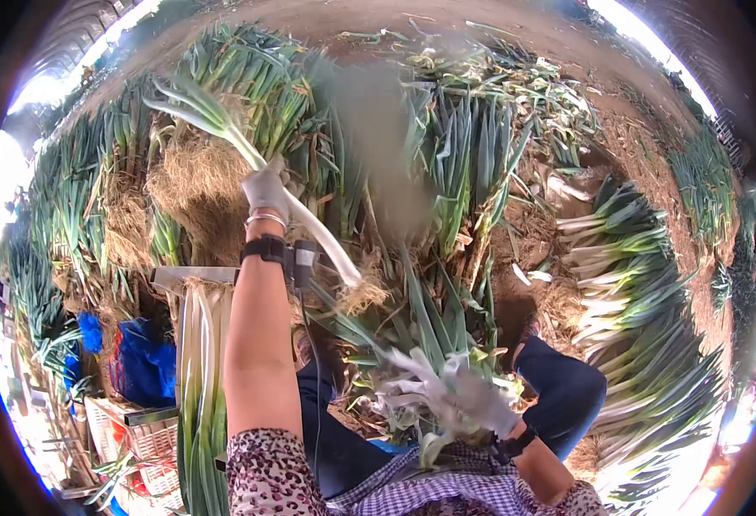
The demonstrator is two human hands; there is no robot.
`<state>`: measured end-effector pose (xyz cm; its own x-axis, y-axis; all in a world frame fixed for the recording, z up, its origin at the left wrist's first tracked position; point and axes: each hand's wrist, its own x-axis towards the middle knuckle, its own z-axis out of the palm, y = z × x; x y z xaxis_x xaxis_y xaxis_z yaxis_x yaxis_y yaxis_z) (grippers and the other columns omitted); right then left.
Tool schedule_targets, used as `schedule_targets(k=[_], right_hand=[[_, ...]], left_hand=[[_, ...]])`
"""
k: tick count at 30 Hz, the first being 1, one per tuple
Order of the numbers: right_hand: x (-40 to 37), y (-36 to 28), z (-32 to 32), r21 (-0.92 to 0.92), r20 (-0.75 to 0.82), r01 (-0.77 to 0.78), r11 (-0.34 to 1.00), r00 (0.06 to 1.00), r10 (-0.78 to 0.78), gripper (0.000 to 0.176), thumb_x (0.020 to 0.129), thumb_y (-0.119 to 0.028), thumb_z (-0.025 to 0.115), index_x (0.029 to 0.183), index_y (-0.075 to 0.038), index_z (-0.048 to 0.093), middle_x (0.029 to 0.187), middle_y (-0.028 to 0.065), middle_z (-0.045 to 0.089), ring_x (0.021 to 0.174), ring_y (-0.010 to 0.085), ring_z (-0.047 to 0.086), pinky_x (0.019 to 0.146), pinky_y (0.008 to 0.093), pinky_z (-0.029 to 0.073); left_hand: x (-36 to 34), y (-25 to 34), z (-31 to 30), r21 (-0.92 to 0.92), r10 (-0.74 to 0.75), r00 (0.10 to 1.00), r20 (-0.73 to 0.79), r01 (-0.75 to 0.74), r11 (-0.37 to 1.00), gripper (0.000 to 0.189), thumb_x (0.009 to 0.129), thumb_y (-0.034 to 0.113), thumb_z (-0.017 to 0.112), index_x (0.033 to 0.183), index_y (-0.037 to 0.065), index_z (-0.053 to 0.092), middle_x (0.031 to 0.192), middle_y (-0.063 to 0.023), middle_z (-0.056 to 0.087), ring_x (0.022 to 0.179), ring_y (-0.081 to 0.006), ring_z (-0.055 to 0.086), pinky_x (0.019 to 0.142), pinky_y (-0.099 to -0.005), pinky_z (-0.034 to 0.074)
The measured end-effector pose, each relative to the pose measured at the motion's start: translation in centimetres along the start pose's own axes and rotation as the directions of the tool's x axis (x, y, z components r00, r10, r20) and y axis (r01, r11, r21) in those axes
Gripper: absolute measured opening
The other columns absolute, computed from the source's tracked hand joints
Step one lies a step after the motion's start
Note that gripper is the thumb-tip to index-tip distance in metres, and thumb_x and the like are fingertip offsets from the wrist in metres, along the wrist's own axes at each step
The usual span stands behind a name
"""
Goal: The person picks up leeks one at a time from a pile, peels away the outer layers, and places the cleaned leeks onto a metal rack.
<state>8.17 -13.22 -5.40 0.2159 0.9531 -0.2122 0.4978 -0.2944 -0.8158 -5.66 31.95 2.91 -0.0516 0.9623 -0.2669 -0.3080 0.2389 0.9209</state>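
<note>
My left hand (pixel 266 187), in a pale glove, is closed around the white shaft of a leek (pixel 330 245). That leek slants across the view, its green leaves up to the left and its bushy roots (pixel 362 297) down to the right. Low in front of my lap, my right hand (pixel 485 404) is smeared by motion, so its fingers do not show clearly. Right beside it lie pale and green stripped leek leaves (pixel 408 391). More green leek leaves (pixel 429 318) spread on the ground between my knees.
Trimmed leeks (pixel 623 284) lie in a long row on the right. Untrimmed leeks with matted roots (pixel 193 185) are heaped at the left and back. Several cleaned leeks (pixel 197 361) rest beside my left arm, near a wicker basket (pixel 150 447) and a blue bag (pixel 146 361). Leaf scraps (pixel 558 103) litter the back.
</note>
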Motion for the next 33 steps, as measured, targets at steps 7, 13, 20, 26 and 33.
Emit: schedule_targets(k=[7, 13, 20, 26, 33], right_hand=[[12.5, -14.4, -0.7, 0.181, -0.216, 0.228, 0.957, 0.958, -0.188, 0.058, 0.085, -0.018, 0.07, 0.135, -0.001, 0.045, 0.096, 0.012, 0.064, 0.076, 0.0186, 0.063, 0.067, 0.032, 0.051], [1.7, 4.3, 5.2, -0.256, 0.221, 0.077, 0.964, 0.975, -0.019, 0.053, 0.09, -0.039, 0.063, 0.129, -0.003, 0.056, 0.122, 0.0207, 0.062, 0.117, 0.0296, 0.059, 0.096, 0.0375, 0.047], [6.8, -8.0, -3.5, 0.248, -0.577, 0.133, 0.96, 0.816, 0.036, 0.026, 0.097, -0.028, 0.052, 0.11, -0.006, 0.058, 0.108, 0.0123, 0.063, 0.087, 0.0163, 0.055, 0.073, 0.0272, 0.044], [2.1, -16.7, -11.6, 0.378, -0.691, 0.673, 0.635, 0.662, -0.29, 0.024, 0.101, -0.025, 0.047, 0.102, -0.005, 0.06, 0.108, 0.0127, 0.062, 0.079, 0.0139, 0.057, 0.068, 0.0231, 0.045], [-2.6, -18.1, -16.2, -0.716, -0.62, 0.408, 0.566, 0.0, -0.784, 0.022, 0.098, -0.012, 0.052, 0.116, 0.002, 0.05, 0.114, 0.0168, 0.059, 0.099, 0.0232, 0.062, 0.083, 0.0292, 0.054]], left_hand=[[-4.2, -1.7, 0.7, -0.144, 0.046, 0.995, 0.092, -0.032, 0.989, 0.021, 0.088, 0.017, 0.069, 0.086, 0.005, 0.053, 0.062, 0.0003, 0.044, 0.046, -0.0143, 0.042, 0.048, -0.0343, 0.048], [-7.6, -0.2, -2.3, -0.023, 0.048, 0.995, 0.093, -0.046, 0.999, 0.024, 0.087, 0.021, 0.071, 0.075, 0.008, 0.057, 0.06, 0.0008, 0.047, 0.046, -0.0138, 0.049, 0.043, -0.029, 0.05], [-21.6, -5.6, 3.1, -0.251, -0.079, 0.908, 0.411, 0.196, 0.948, 0.013, 0.094, 0.016, 0.06, 0.093, 0.003, 0.063, 0.071, 0.0023, 0.053, 0.061, -0.0133, 0.051, 0.055, -0.0275, 0.043], [-28.1, -4.0, -0.6, 0.481, 0.64, 0.583, 0.5, -0.802, 0.355, 0.074, 0.072, 0.024, 0.077, 0.132, 0.001, 0.042, 0.121, -0.0195, 0.053, 0.12, -0.0389, 0.046, 0.1, -0.0521, 0.035], [-31.4, 5.7, -2.7, 0.086, 0.891, 0.068, 0.45, -0.996, 0.033, 0.052, 0.074, 0.011, 0.067, 0.124, 0.008, 0.054, 0.119, -0.0138, 0.053, 0.116, -0.0332, 0.048, 0.1, -0.0522, 0.035]])
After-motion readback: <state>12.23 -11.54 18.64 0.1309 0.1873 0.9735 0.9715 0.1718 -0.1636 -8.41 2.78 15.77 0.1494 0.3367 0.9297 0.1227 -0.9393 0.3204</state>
